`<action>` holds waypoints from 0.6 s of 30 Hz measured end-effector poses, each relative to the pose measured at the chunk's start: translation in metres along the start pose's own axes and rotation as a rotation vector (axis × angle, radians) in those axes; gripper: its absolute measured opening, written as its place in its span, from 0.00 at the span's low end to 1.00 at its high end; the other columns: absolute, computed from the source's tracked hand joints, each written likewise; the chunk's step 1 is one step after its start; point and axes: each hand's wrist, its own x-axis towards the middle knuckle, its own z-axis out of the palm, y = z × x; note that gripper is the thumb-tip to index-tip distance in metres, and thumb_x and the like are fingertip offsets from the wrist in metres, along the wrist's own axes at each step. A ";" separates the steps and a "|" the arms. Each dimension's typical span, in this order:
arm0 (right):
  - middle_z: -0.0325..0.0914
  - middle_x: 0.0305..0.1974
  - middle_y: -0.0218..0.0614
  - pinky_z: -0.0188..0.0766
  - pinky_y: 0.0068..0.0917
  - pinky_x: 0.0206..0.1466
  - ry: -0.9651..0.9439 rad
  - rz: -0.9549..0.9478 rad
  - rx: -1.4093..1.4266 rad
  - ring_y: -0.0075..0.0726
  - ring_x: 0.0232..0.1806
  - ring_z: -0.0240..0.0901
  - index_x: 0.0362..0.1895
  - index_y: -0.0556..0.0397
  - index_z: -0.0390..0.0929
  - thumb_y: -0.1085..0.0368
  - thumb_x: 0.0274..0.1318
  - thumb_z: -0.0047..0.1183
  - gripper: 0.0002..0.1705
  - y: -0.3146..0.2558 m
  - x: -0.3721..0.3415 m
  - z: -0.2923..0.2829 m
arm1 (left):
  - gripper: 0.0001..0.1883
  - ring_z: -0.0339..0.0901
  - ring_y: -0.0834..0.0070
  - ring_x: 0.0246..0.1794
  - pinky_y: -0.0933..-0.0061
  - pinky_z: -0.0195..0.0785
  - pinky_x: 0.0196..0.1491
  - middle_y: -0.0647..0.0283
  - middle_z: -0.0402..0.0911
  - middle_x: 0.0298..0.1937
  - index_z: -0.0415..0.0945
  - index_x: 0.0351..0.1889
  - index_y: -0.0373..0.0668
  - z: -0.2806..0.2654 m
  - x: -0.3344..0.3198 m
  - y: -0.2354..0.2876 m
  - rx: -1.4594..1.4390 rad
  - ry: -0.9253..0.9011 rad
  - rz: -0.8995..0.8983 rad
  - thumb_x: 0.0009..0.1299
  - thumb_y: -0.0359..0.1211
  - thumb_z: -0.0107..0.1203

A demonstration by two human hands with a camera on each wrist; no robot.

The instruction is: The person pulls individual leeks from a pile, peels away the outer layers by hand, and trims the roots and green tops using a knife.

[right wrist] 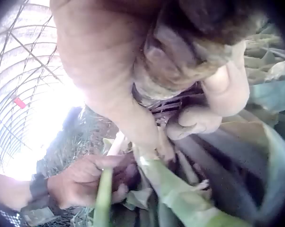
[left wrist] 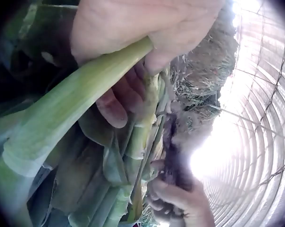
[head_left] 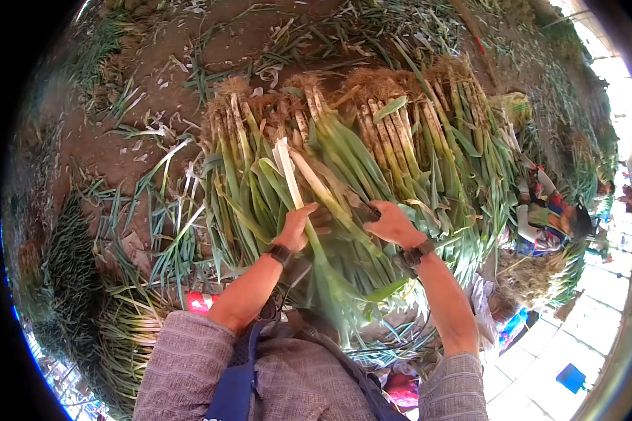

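My left hand [head_left: 294, 230] grips a large green onion [head_left: 286, 168], its white end pointing away and its green leaves hanging toward my body. In the left wrist view the thumb side of that hand presses on the pale green stalk [left wrist: 62, 104]. Close by on the right, my right hand [head_left: 393, 224] has its fingers curled round a wad of brown, withered leaves [right wrist: 185, 52]. A second green onion [head_left: 319, 186] slants between the two hands, over the pile. In the right wrist view its stalk [right wrist: 171, 184] runs just below the right hand's fingers.
Piled green onions [head_left: 400, 133] with brown roots lie in a row ahead. Leaf scraps [head_left: 168, 175] litter the soil at left. More bundles [head_left: 130, 323] lie at lower left. Another person [head_left: 551, 214] crouches at right, beside a root-ended bundle [head_left: 530, 277].
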 end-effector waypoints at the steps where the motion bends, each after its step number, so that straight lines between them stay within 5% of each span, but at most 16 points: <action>1: 0.82 0.33 0.46 0.75 0.34 0.39 0.002 0.003 -0.001 0.38 0.33 0.80 0.49 0.56 0.79 0.61 0.43 0.61 0.26 0.007 -0.005 0.000 | 0.15 0.81 0.63 0.45 0.51 0.80 0.43 0.54 0.80 0.48 0.71 0.50 0.38 0.001 -0.001 0.001 0.000 -0.003 -0.002 0.71 0.36 0.56; 4: 0.76 0.27 0.34 0.71 0.31 0.35 0.012 -0.080 0.129 0.29 0.29 0.70 0.46 0.58 0.78 0.62 0.44 0.63 0.23 0.044 -0.037 0.007 | 0.14 0.81 0.66 0.40 0.55 0.81 0.38 0.55 0.81 0.45 0.73 0.47 0.38 0.001 -0.004 0.001 -0.021 -0.026 -0.006 0.71 0.37 0.57; 10: 0.66 0.23 0.32 0.63 0.30 0.29 -0.036 0.041 0.205 0.26 0.25 0.60 0.41 0.58 0.77 0.61 0.46 0.64 0.19 0.065 -0.123 0.032 | 0.14 0.81 0.72 0.36 0.69 0.79 0.25 0.58 0.81 0.41 0.73 0.48 0.37 0.030 -0.030 0.012 0.101 -0.049 0.207 0.70 0.35 0.58; 18: 0.65 0.22 0.31 0.62 0.28 0.30 -0.060 0.045 0.277 0.26 0.25 0.60 0.44 0.59 0.77 0.61 0.46 0.66 0.22 0.068 -0.185 0.049 | 0.12 0.82 0.68 0.36 0.60 0.81 0.26 0.60 0.77 0.41 0.71 0.48 0.38 0.021 0.000 0.015 0.274 0.203 0.261 0.69 0.31 0.56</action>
